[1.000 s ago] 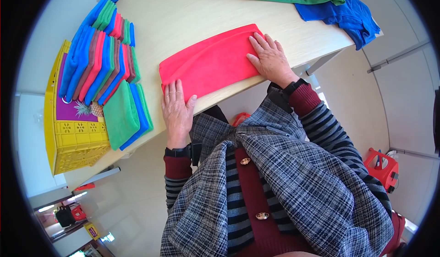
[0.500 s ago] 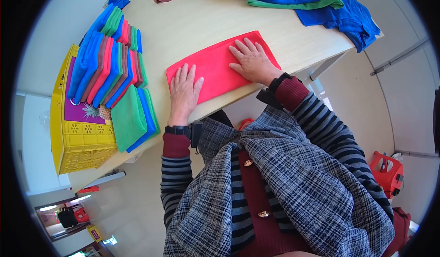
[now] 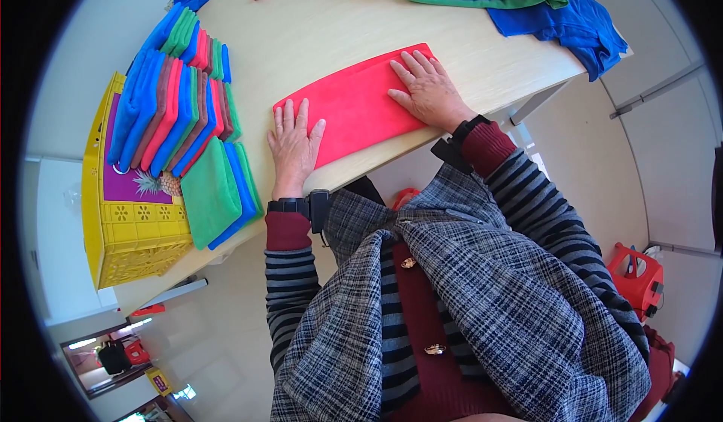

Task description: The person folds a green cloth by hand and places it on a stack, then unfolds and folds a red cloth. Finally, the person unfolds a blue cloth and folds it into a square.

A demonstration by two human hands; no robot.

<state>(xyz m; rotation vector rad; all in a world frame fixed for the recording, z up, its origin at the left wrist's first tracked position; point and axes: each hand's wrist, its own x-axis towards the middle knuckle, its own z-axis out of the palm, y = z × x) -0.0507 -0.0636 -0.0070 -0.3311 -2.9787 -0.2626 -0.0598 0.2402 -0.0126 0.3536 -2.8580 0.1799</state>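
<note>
A red towel (image 3: 354, 113), folded into a flat rectangle, lies on the pale wooden table (image 3: 294, 42) in front of me. My left hand (image 3: 294, 147) rests on its left end, palm down with the fingers apart. Across the right end lies my right hand (image 3: 429, 94), its fingers stretched out over the cloth. Neither hand grips anything. To the left stand rows of folded towels (image 3: 169, 113) in blue, green, red and brown, with a folded green towel (image 3: 211, 196) at the near end.
A yellow plastic crate (image 3: 139, 241) stands at the left beside the folded towels. Loose blue, green and brown cloths (image 3: 520, 8) are heaped along the far edge, some hanging over the right corner. A red plastic container (image 3: 639, 279) is on the floor at right.
Both hands have slid outward over the red towel, the right one toward its right edge and the left one slightly left. The towel now looks a little narrower at the right end.
</note>
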